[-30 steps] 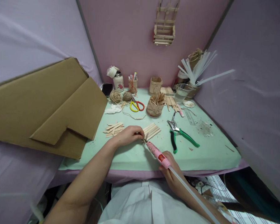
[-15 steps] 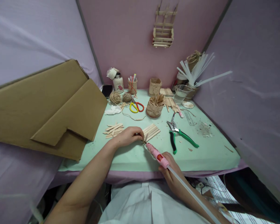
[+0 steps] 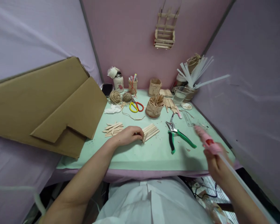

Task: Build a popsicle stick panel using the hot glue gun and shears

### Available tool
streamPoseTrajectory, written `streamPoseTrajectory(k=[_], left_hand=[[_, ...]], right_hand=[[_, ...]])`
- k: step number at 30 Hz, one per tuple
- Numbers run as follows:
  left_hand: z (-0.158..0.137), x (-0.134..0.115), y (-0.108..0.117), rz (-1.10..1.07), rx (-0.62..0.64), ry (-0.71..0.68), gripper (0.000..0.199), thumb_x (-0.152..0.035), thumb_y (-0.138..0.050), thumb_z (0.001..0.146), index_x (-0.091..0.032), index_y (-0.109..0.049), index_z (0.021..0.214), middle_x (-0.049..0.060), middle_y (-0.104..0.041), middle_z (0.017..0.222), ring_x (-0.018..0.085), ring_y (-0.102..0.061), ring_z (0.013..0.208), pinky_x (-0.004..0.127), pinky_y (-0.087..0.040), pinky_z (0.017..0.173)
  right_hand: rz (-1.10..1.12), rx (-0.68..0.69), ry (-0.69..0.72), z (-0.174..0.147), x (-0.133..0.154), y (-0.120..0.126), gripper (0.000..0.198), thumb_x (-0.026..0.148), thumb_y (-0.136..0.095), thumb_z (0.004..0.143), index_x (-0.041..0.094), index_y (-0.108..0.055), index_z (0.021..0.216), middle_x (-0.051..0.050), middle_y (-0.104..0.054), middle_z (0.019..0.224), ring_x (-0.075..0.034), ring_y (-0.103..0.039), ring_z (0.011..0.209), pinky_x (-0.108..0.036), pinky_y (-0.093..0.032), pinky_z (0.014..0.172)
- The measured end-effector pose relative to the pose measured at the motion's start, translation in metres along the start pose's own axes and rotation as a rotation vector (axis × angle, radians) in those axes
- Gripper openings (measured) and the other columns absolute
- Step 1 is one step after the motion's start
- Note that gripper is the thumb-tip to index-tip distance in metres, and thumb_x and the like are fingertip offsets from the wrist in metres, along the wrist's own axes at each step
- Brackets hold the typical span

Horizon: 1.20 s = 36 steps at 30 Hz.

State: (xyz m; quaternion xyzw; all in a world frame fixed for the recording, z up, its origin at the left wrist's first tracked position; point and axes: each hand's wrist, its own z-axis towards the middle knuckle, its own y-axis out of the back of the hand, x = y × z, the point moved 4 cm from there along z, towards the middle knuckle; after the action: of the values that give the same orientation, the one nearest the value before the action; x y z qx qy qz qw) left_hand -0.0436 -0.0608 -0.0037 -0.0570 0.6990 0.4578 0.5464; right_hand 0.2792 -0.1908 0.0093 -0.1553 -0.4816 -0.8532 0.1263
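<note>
My left hand point(image 3: 133, 135) rests on the table with its fingers pinched on a small wooden stick piece point(image 3: 144, 137). This piece is beside the near left end of a flat panel of wooden sticks point(image 3: 151, 132). My right hand point(image 3: 216, 158) grips a pink hot glue gun point(image 3: 206, 138), blurred by motion, above the table's right side. A long translucent glue stick point(image 3: 242, 183) runs out of its back. Left of my left hand lies a pile of cut wooden sticks point(image 3: 113, 128). Green-handled pruning shears point(image 3: 177, 133) lie between my hands.
Behind are a stick-covered cup of sticks point(image 3: 154, 107), scissors point(image 3: 137, 107), twine balls point(image 3: 115, 97) and a plastic cup of liquid point(image 3: 180, 95). White glue sticks point(image 3: 196, 73) stand at the back right. A large cardboard sheet point(image 3: 49, 105) leans at the left.
My right hand has swung the glue gun away from the small wooden piece, over to the right. My left hand has stayed in place, still pinching the piece.
</note>
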Motion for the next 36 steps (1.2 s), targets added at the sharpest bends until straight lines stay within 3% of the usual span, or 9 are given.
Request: streamPoseTrajectory(k=[2,5,11,15,17,20,22,27,36], left_hand=[[0.0,0.0,0.0,0.003,0.0,0.0,0.011,-0.019,-0.056,0.082,-0.016,-0.067,0.084,0.002,-0.069,0.084,0.014,-0.061,0.079,0.024,-0.045,0.073],[0.0,0.001,0.0,0.001,-0.001,0.004,0.011,-0.02,-0.057,0.082,-0.016,-0.067,0.084,0.002,-0.069,0.084,0.014,-0.061,0.079,0.024,-0.045,0.073],[-0.001,0.005,-0.001,-0.032,0.012,0.007,0.012,-0.021,-0.058,0.083,-0.016,-0.068,0.086,0.002,-0.071,0.083,0.014,-0.062,0.077,0.023,-0.045,0.072],[-0.001,0.006,-0.002,-0.038,0.024,0.001,0.012,-0.02,-0.058,0.083,-0.016,-0.068,0.086,0.001,-0.071,0.083,0.013,-0.062,0.077,0.022,-0.045,0.072],[-0.001,0.006,-0.002,-0.033,0.017,-0.003,0.011,-0.02,-0.058,0.083,-0.016,-0.068,0.086,0.001,-0.071,0.084,0.013,-0.062,0.078,0.022,-0.045,0.072],[-0.001,0.006,-0.002,-0.018,0.003,-0.013,0.011,-0.018,-0.058,0.083,-0.016,-0.068,0.086,0.001,-0.07,0.083,0.013,-0.062,0.077,0.022,-0.045,0.072],[-0.001,0.005,-0.002,-0.012,0.001,-0.032,0.011,-0.016,-0.057,0.082,-0.016,-0.068,0.085,0.001,-0.07,0.082,0.013,-0.061,0.077,0.021,-0.045,0.072],[-0.001,0.001,-0.003,-0.02,0.013,-0.073,0.013,-0.014,-0.056,0.082,-0.016,-0.069,0.084,0.0,-0.07,0.082,0.012,-0.061,0.078,0.021,-0.044,0.073],[-0.001,-0.002,-0.004,0.039,0.052,-0.029,0.013,-0.015,-0.057,0.081,-0.016,-0.069,0.085,-0.001,-0.068,0.078,0.012,-0.058,0.074,0.02,-0.041,0.07]], right_hand=[[-0.263,0.047,-0.017,0.017,-0.039,-0.001,0.03,0.034,-0.042,0.088,0.027,-0.045,0.059,-0.003,-0.043,0.05,-0.022,-0.045,0.049,-0.036,-0.033,0.051],[-0.381,0.001,-0.046,0.029,-0.08,-0.005,0.023,0.028,-0.043,0.085,0.027,-0.045,0.062,-0.006,-0.045,0.054,-0.024,-0.044,0.051,-0.04,-0.029,0.053],[-0.499,0.018,-0.081,0.022,-0.105,-0.01,0.027,0.045,-0.056,0.083,0.026,-0.055,0.063,-0.018,-0.058,0.064,-0.027,-0.051,0.051,-0.039,-0.027,0.047],[-0.473,-0.008,-0.031,0.022,-0.05,0.002,0.033,0.051,-0.053,0.086,0.022,-0.066,0.097,-0.025,-0.065,0.096,-0.033,-0.061,0.073,-0.047,-0.04,0.057],[-0.126,0.006,0.12,0.02,0.011,-0.005,0.034,0.044,-0.051,0.089,0.019,-0.063,0.107,-0.019,-0.066,0.1,-0.03,-0.062,0.081,-0.046,-0.048,0.068],[0.365,0.202,0.16,0.014,0.097,-0.041,0.019,0.032,-0.051,0.092,0.023,-0.063,0.102,-0.009,-0.067,0.098,-0.022,-0.064,0.084,-0.036,-0.051,0.074],[0.485,0.262,0.144,0.011,0.131,-0.071,0.014,0.027,-0.052,0.089,0.022,-0.064,0.094,-0.008,-0.068,0.09,-0.022,-0.064,0.082,-0.035,-0.051,0.074],[0.521,0.269,0.072,0.013,0.137,-0.119,0.013,0.022,-0.05,0.086,0.02,-0.062,0.088,-0.008,-0.068,0.087,-0.022,-0.063,0.081,-0.034,-0.05,0.074],[0.567,0.304,0.007,0.008,0.137,-0.131,0.011,0.023,-0.052,0.085,0.021,-0.063,0.083,-0.004,-0.069,0.083,-0.02,-0.06,0.075,-0.03,-0.046,0.069]])
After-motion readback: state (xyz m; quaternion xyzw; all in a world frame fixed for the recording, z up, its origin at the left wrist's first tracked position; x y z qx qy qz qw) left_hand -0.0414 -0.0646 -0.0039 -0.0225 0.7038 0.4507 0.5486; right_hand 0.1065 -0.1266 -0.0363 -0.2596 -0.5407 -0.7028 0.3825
